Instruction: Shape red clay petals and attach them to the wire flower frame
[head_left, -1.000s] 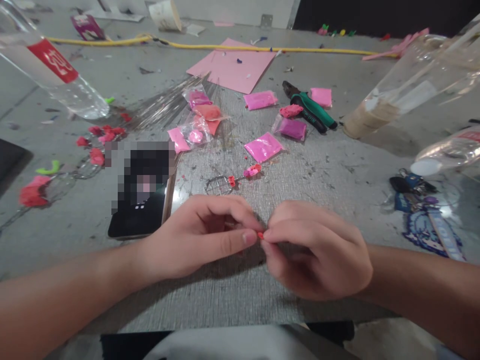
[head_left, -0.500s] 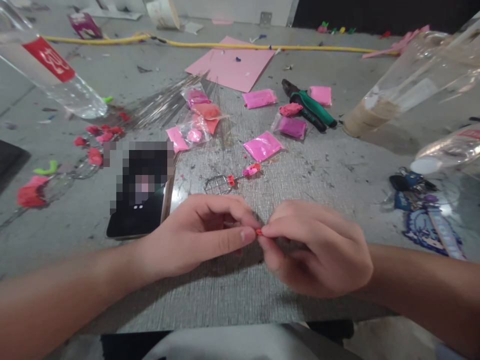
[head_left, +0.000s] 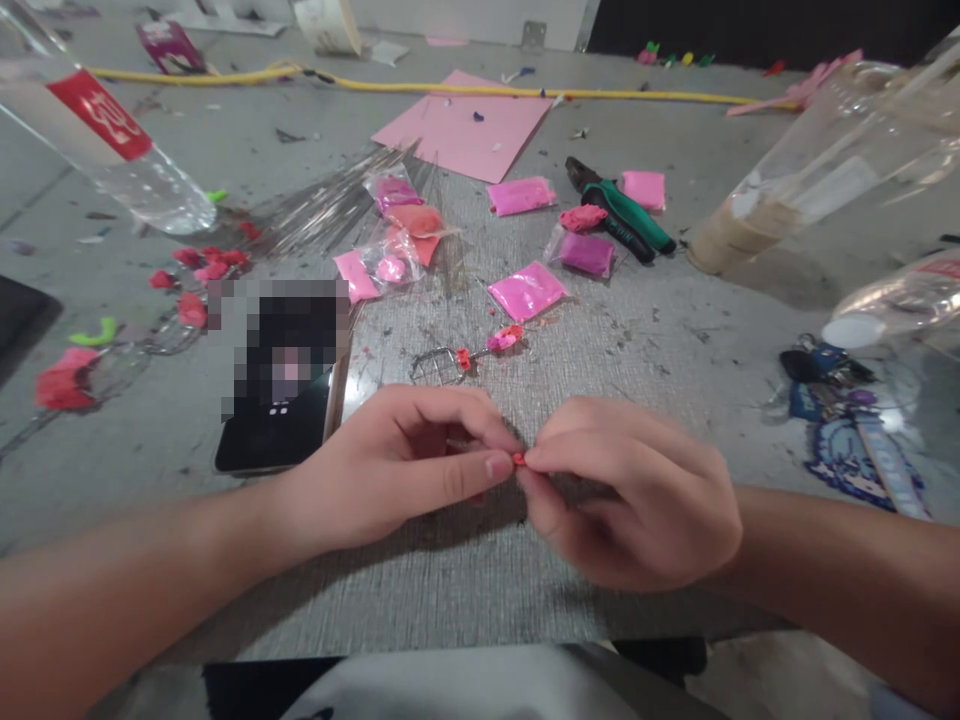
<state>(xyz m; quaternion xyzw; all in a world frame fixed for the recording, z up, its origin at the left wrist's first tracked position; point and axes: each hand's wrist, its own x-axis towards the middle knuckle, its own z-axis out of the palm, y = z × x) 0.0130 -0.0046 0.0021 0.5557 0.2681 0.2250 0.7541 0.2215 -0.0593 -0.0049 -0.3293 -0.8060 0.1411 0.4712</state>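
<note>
Between my fingertips, near the table's front edge, is a small piece of red modelling clay (head_left: 518, 459). My left hand (head_left: 420, 465) pinches it between thumb and forefinger from the left. From the right, my right hand (head_left: 637, 490) pinches the same piece, its other fingers curled. Just beyond my hands lies a bent wire frame (head_left: 437, 367) with a red clay bit (head_left: 463, 358) at its end and a pink-red clay shape (head_left: 505, 338) on the wire. Farther off are several clay packets, among them a bright pink packet (head_left: 527, 290) and a purple packet (head_left: 586, 254).
A phone (head_left: 274, 430) lies by my left wrist. Green-handled pliers (head_left: 626, 215), loose wires (head_left: 330, 205) and pink paper (head_left: 465, 130) are farther back. A water bottle (head_left: 112, 130) stands left; a clear cup (head_left: 780, 190), another bottle (head_left: 892, 300) and keychains (head_left: 855, 440) are right.
Almost nothing differs. Both hands keep their pinch on the red clay, with only slight finger movement and a small shift of the whole view.
</note>
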